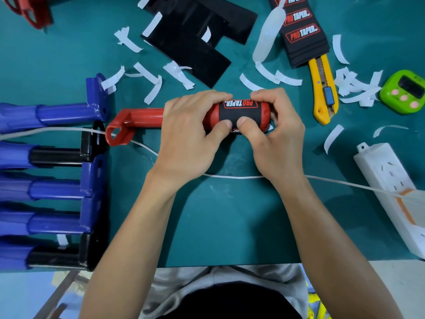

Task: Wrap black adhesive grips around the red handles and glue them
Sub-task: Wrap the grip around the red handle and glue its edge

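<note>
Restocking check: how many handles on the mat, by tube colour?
Blue handles: 3
Black handles: 2
Red handle, gripped by left hand and right hand: 1
Red pile at top-left edge: cropped, uncountable
Total countable: 6

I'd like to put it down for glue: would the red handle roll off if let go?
Probably not far: the red handle is round, but the looped bracket at its end juts sideways and should stop it. Its straight glossy shaft suggests it is stiff. The matte black adhesive grip round it likely makes it less slippery.
</note>
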Available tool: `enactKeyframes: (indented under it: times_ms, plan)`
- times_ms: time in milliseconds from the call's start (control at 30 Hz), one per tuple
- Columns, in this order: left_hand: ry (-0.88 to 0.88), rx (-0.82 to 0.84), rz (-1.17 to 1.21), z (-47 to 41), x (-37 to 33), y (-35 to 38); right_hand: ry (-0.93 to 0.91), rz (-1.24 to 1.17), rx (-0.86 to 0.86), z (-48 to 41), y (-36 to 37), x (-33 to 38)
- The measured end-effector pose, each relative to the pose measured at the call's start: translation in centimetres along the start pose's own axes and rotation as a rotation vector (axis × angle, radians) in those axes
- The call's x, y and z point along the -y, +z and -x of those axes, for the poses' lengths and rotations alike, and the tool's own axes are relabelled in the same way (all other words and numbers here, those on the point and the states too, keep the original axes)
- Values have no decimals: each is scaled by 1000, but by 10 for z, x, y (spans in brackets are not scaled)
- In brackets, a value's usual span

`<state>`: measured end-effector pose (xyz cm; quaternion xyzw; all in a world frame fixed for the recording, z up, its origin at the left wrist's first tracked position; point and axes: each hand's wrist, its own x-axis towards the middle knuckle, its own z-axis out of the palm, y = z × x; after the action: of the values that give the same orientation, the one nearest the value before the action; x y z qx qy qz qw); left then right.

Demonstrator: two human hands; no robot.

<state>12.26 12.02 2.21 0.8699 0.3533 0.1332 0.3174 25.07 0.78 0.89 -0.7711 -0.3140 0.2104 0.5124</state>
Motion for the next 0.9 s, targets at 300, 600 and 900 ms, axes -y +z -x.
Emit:
enactKeyframes:
  times_ms: [300,600,900]
  plan:
    - [32,93,21,0,9,-8,-1,-6,11,-1,-1,-3]
    - [-43,-18,62,-1,1,0,-6,-19,11,0,-2,-2]
    - [-5,-44,48,0,-1,1,15,11,10,1,-2,1]
